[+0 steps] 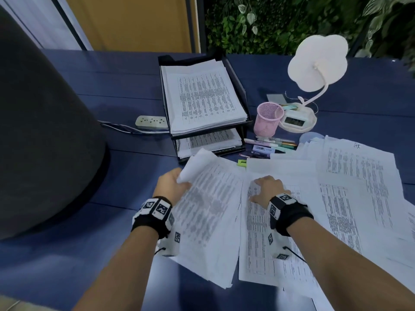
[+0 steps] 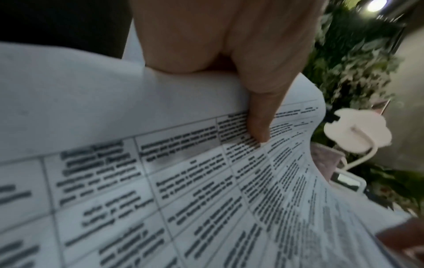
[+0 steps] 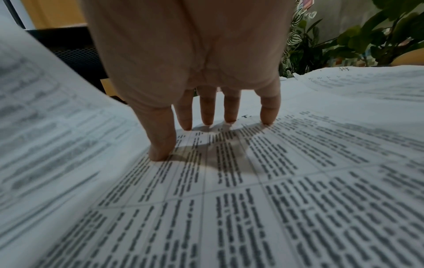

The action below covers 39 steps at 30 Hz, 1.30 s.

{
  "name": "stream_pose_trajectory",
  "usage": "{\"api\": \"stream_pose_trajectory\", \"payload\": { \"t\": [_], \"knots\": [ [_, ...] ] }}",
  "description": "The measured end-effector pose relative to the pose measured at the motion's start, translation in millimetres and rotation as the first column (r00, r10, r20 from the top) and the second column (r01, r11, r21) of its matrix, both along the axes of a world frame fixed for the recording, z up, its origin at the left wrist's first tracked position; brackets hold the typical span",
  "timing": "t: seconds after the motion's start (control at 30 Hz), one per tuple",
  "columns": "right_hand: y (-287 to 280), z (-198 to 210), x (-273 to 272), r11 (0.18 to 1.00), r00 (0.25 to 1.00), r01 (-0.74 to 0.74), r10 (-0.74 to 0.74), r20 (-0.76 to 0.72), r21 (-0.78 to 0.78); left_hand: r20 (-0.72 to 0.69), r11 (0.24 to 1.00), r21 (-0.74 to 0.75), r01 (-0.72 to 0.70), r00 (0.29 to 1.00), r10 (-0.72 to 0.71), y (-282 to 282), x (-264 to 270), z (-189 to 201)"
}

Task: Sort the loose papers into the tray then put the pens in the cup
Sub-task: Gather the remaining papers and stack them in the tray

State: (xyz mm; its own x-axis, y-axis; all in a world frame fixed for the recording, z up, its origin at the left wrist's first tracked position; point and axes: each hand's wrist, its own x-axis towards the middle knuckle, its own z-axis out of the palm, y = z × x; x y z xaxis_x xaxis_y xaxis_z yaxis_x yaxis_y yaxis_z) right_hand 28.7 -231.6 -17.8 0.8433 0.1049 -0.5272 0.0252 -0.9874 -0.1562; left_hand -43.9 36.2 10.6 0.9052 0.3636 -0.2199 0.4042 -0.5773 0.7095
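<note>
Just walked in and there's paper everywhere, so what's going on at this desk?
A person is sorting printed sheets. The left hand grips a lifted sheaf of papers, while the right hand presses spread fingers on the loose papers still covering the table. The black tray already holds a stack. The pens lie beside the pink cup, not in it.

Print on the lifted sheet (image 1: 208,212) is blurred unreadable; left hand (image 1: 171,184) fingers hidden beneath it.
</note>
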Motion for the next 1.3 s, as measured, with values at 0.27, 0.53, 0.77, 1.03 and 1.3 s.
{"api": "stream_pose_trajectory", "payload": {
  "t": [0.27, 0.53, 0.77, 1.03, 1.3],
  "knots": [
    [-0.2, 22.4, 1.8, 0.741, 0.956, 0.282, -0.271, -0.113, 0.609, 0.347, 0.91, -0.408, 0.079, 0.935, 0.075, 7.5, 21.7, 99.9],
    [29.2, 95.7, 13.5, 0.012, 0.907, 0.167, -0.395, -0.149, 0.986, 0.471, 0.818, -0.558, 0.142, 0.865, 0.172, -13.5, 32.1, 119.4],
    [34.1, 97.2, 7.9, 0.11, 0.871, 0.046, -0.492, 0.014, 0.993, 0.451, 0.789, -0.614, 0.026, 0.832, 0.324, -25.7, 39.8, 95.8],
    [33.0, 90.2, 7.4, 0.159, 0.86, 0.139, -0.508, -0.04, 0.977, 0.353, 0.759, -0.651, -0.001, 0.885, 0.304, -27.0, 44.1, 68.9],
    [29.4, 88.8, 11.6, 0.17, 0.851, 0.141, -0.525, -0.031, 0.975, 0.324, 0.743, -0.669, -0.03, 0.888, 0.328, -28.9, 46.3, 60.5]
  ]
}}
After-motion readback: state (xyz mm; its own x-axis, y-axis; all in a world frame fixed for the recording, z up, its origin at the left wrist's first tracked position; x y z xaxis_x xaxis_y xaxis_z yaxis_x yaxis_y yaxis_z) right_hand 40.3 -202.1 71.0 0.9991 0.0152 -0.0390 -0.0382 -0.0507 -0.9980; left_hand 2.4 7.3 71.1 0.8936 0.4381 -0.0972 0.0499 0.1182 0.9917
